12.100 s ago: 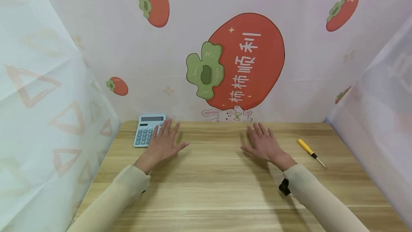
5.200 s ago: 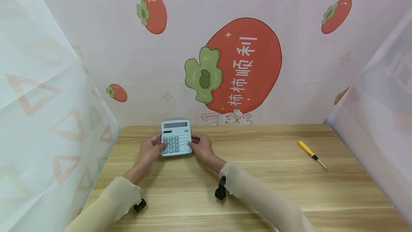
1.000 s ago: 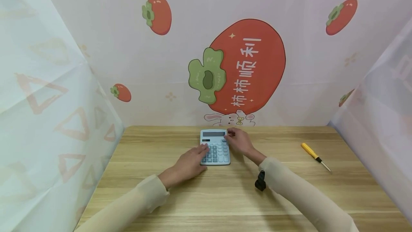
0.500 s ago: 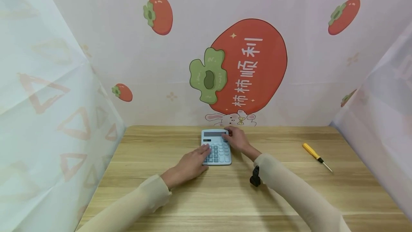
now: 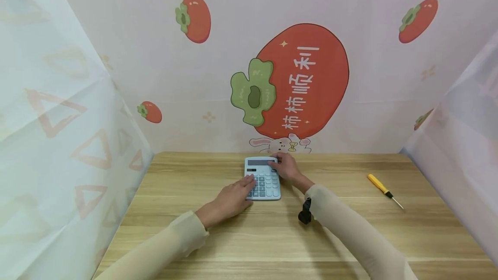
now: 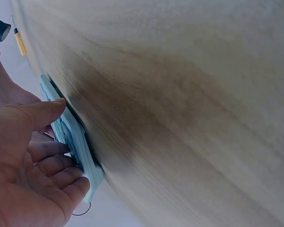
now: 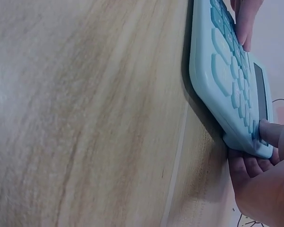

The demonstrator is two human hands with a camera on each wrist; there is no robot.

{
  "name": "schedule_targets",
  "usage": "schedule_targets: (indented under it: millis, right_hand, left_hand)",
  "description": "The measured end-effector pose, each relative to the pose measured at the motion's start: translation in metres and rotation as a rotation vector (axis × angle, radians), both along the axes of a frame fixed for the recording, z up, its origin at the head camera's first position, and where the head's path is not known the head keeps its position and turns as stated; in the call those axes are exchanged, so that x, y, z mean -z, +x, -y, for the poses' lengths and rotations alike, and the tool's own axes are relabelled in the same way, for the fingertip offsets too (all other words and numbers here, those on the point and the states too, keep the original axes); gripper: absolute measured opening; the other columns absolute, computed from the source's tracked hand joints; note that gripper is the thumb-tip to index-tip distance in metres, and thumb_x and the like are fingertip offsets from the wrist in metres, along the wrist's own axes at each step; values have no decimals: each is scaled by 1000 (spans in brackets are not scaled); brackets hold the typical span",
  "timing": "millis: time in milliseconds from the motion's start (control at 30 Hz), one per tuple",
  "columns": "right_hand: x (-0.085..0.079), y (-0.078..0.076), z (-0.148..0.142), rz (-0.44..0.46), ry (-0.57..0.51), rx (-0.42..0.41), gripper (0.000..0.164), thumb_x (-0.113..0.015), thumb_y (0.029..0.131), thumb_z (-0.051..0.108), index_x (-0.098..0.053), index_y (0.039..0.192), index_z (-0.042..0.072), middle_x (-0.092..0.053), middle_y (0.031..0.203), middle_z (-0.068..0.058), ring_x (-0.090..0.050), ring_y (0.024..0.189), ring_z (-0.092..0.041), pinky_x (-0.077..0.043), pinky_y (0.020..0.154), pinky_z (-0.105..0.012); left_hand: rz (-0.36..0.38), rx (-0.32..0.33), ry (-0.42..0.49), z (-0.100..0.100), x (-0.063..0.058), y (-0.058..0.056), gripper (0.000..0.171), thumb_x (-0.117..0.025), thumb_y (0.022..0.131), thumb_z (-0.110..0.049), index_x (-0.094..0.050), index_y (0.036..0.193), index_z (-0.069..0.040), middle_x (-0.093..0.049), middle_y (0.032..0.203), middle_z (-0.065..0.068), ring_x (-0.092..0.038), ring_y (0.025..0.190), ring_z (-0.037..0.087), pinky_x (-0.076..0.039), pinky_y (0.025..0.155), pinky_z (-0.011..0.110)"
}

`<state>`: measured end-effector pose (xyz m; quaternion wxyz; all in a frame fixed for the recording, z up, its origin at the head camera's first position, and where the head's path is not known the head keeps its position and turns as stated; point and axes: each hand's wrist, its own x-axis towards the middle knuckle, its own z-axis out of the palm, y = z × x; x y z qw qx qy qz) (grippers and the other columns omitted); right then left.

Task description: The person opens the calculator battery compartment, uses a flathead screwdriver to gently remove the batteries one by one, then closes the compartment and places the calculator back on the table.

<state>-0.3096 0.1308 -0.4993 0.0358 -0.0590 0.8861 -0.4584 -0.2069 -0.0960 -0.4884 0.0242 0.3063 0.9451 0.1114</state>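
Note:
A light-blue calculator (image 5: 267, 188) lies face up on the wooden table, near its back edge. My left hand (image 5: 229, 198) rests on its left side, with relaxed fingers over the keys and the thumb by its front edge. At the top right corner my right hand (image 5: 288, 170) pinches the calculator: in the right wrist view the thumb (image 7: 270, 132) presses beside the display while the other fingers (image 7: 241, 170) curl at the edge below. The left wrist view shows the left fingers (image 6: 57, 168) against the calculator's side (image 6: 87, 161).
A screwdriver (image 5: 379, 186) with a yellow handle lies on the right part of the table (image 5: 249, 241). A white cloth backdrop (image 5: 218, 77) printed with persimmons rises behind the table, and cloth walls stand on both sides.
From the back left, the calculator has come to the middle in both hands. In the last second my right thumb has moved further onto its top right corner; the left hand stays nearly still.

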Motion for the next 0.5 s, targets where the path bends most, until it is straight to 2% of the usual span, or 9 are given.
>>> schedule_targets:
  millis: [233, 500]
  right_hand:
    - [0, -3, -1, 36, -46, 23, 20, -74, 101, 14, -75, 119, 4, -75, 113, -10, -65, 94, -22, -57, 85, -33]
    - [-4, 0, -6, 105, -107, 55, 24, -76, 100, 14, -76, 122, 5, -75, 120, -11, -64, 102, -25, -57, 97, -40]
  left_hand:
    - [-15, 10, -9, 0, -2, -1, 61, -75, 101, -20, -52, 153, 2, -43, 165, 18, -43, 153, 32, -44, 119, 48]
    - [-25, 18, -16, 1, 0, 1, 62, -75, 100, -18, -50, 154, 2, -42, 165, 19, -43, 152, 32, -45, 117, 48]
